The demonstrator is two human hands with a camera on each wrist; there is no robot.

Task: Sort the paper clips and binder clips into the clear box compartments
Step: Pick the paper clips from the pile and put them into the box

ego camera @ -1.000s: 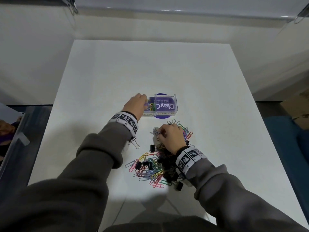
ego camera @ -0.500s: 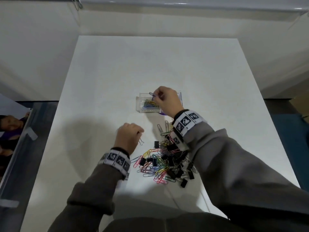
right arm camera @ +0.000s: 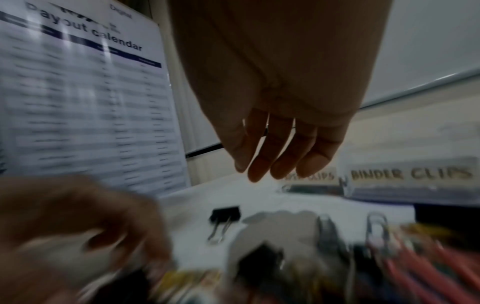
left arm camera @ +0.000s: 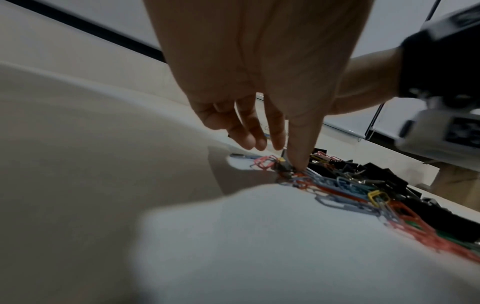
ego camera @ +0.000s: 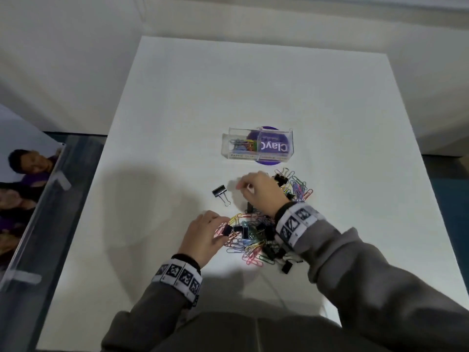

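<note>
The clear box point(ego camera: 257, 154) stands mid-table; its left compartment holds several coloured paper clips point(ego camera: 241, 144), and its right one, labelled BINDER CLIPS point(right arm camera: 410, 174), shows no clips. A mixed pile of paper clips and black binder clips point(ego camera: 253, 240) lies nearer me. One black binder clip point(ego camera: 220, 193) point(right arm camera: 224, 214) lies alone left of the pile. My right hand point(ego camera: 256, 190) point(right arm camera: 280, 170) hovers over the pile's far edge, fingers straight and holding nothing. My left hand point(ego camera: 215, 231) point(left arm camera: 272, 148) reaches into the pile's left edge, straight fingers touching a small binder clip point(ego camera: 227, 229).
A purple disc point(ego camera: 269, 161) lies under the box. The white table point(ego camera: 177, 123) stretches bare beyond and left of the box. A glass panel with a photo point(ego camera: 30, 189) borders the table's left side. A wall calendar poster point(right arm camera: 78, 92) shows in the right wrist view.
My right hand has pulled back from the box to the pile and no longer holds the paper clip. My left hand has moved right into the pile.
</note>
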